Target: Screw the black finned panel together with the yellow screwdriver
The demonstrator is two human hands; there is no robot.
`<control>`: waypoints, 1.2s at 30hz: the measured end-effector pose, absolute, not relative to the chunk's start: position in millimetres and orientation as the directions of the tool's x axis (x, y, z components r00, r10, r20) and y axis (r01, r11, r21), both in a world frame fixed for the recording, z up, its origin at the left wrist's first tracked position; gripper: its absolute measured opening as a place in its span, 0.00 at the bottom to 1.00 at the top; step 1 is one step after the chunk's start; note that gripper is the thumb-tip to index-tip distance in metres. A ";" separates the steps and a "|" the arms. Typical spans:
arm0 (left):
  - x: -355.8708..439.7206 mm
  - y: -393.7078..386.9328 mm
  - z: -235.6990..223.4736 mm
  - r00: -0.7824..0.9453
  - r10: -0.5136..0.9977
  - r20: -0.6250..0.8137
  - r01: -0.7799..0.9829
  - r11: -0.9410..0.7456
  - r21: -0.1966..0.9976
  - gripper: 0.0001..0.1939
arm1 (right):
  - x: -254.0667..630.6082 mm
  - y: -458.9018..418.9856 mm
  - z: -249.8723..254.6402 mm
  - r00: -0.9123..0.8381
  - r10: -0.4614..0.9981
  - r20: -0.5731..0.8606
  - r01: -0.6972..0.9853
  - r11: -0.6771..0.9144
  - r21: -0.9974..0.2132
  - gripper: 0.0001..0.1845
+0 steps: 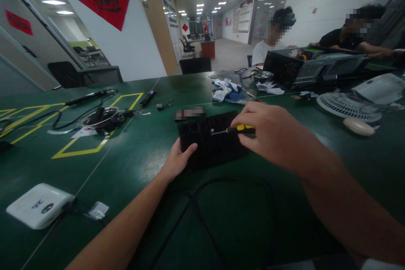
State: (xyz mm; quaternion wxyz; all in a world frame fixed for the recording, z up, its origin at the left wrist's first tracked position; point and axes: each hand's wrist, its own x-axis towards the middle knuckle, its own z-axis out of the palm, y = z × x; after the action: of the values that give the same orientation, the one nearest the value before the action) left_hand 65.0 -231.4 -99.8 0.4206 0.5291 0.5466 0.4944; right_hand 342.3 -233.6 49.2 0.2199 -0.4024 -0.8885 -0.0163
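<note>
Black rectangular case (205, 152): over green tabletop (142, 164); could pivot under uneven pressure.
Left hand (175, 161): gripping case's left edge; slack thumb risks slippage.
Right hand (268, 130): closed around yellow-and-black-handled metal screwdriver (241, 127); low shaft angle could make tip skid.

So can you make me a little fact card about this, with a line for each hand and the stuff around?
Left hand: holds the black case by its left side
Right hand: holds a yellow and black screwdriver, pointing left over the case
Table: green, with yellow tape
Near left: white box
Far right: white grille
Behind table: two people
</note>
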 end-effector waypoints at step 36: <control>62.1 -228.3 -104.8 -0.099 0.993 0.065 0.151 -0.049 0.987 0.29 | 341.0 -230.9 52.5 -0.522 0.751 0.404 0.811 0.584 -0.038 0.13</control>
State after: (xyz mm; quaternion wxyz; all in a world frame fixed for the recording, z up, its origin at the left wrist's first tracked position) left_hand 62.1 -228.3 -104.8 0.4204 0.5230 0.5466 0.5010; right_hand 341.0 -230.9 52.5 0.1923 -0.4492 -0.8691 -0.0773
